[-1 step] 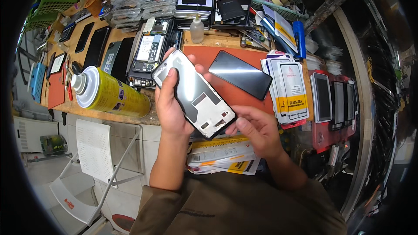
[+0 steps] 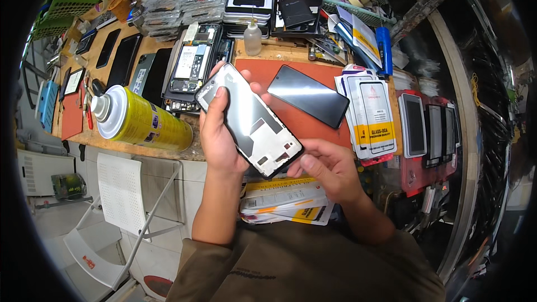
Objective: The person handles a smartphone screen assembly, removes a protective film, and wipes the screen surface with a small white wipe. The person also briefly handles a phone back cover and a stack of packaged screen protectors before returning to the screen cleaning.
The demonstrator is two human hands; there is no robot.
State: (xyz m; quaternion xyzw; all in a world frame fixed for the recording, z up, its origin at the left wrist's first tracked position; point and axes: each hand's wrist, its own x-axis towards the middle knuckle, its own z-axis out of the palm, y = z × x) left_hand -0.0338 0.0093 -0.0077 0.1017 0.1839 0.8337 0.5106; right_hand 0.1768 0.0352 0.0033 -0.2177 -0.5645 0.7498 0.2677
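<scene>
Tilted above the front edge of the workbench is a silver and black phone mid-frame [image 2: 241,113] with cut-out openings near its lower end. My left hand [image 2: 215,134] is closed around its upper part, the thumb on the face and fingertips showing past the far edge. At the lower right corner of that frame, my right hand [image 2: 330,169] has its fingers curled against the edge; part of the grip is hidden. Just beyond, a dark phone screen [image 2: 309,95] lies on the orange-red mat [image 2: 263,69].
A yellow spray can [image 2: 148,120] stands at the bench's left front. Opened phones [image 2: 192,61] lie behind it, near a clear dropper bottle [image 2: 253,39]. Screen-glass packs [image 2: 373,114] are stacked right of the mat, and more packs [image 2: 285,197] sit below my hands. A white chair [image 2: 120,190] is at left.
</scene>
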